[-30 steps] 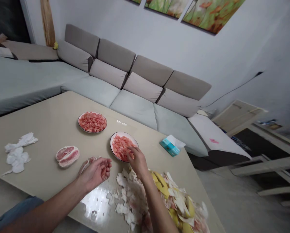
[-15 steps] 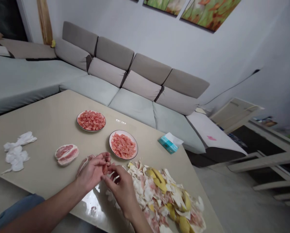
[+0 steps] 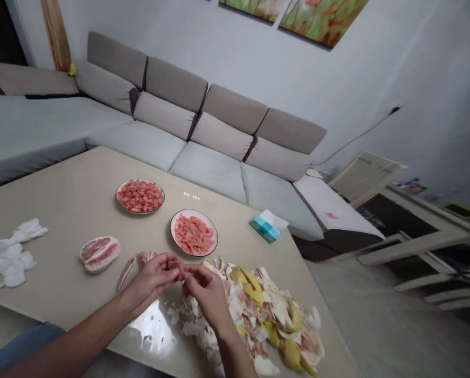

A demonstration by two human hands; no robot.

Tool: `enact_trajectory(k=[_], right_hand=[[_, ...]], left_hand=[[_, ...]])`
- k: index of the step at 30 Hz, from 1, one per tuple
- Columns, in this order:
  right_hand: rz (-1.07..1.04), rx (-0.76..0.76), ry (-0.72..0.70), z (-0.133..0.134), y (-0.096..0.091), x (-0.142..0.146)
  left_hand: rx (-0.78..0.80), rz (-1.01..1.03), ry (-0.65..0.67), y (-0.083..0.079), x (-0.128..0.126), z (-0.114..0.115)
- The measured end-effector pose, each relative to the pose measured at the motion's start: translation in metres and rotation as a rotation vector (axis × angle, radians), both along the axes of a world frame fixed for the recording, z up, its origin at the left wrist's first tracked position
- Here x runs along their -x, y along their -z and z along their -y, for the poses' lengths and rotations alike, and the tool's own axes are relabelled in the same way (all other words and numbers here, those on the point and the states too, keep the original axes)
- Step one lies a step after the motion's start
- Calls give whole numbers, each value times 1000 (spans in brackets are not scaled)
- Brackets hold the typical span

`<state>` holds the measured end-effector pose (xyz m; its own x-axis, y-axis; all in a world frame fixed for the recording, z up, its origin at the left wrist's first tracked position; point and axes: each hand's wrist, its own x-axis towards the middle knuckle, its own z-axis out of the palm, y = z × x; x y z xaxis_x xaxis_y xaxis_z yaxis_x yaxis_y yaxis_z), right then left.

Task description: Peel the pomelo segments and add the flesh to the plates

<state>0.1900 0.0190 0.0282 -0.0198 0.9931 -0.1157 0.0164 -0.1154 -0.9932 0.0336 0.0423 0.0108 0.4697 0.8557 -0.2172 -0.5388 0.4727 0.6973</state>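
My left hand point(image 3: 150, 281) and my right hand point(image 3: 205, 291) meet above the near edge of the beige table point(image 3: 73, 194). Both pinch one small pink piece of pomelo flesh point(image 3: 179, 269) between their fingertips. Just beyond them stands a white plate point(image 3: 194, 233) heaped with pink fruit bits. A second such plate point(image 3: 140, 196) stands further back left. Loose pink segments point(image 3: 135, 262) lie by my left hand. A larger peeled pomelo chunk point(image 3: 99, 253) lies to their left.
A heap of white pith and yellow peel point(image 3: 258, 315) covers the table's near right corner. Crumpled white tissues point(image 3: 10, 252) lie at the left edge. A teal tissue pack point(image 3: 267, 227) sits at the far right edge. A grey sofa point(image 3: 195, 126) runs behind the table.
My right hand came back from the near plate to my left hand; both now pinch a fruit piece together. The view has drifted a little to the right.
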Motion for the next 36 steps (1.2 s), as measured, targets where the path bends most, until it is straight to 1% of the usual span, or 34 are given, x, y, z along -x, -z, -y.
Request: enact_trajectory(k=[3,6,8,15,20,24,28,29,31,33,36], right_hand=[[-73,29,-26,0,0,-1],[-63,9,-31,0,0,-1],[-49,1,-25,0,1,-1],[-91,79,-108,-4,-1,-13],[-91,73,-98,-5,-4,-19],[-169,112,-125,-5,1,-21],[-263,140,-110,-8,7,-25],[-228,121,-99,-12,8,-27],[-67,42,-60,-24,10,-32],[113,-53,1,-43,12,-37],[244,-138,85,-73,13,-43]], left_hand=[[13,-25,-7,0,-1,-1],[-29,-68,-38,0,-1,-2],[-35,-71,-36,3,-1,-2],[23,-5,73,16,3,-6],[47,16,126,14,4,-7],[87,103,151,11,3,-7],[151,223,147,10,3,-8],[156,235,137,10,3,-8],[143,234,124,8,4,-9],[109,208,113,7,3,-9],[57,130,69,5,3,-11]])
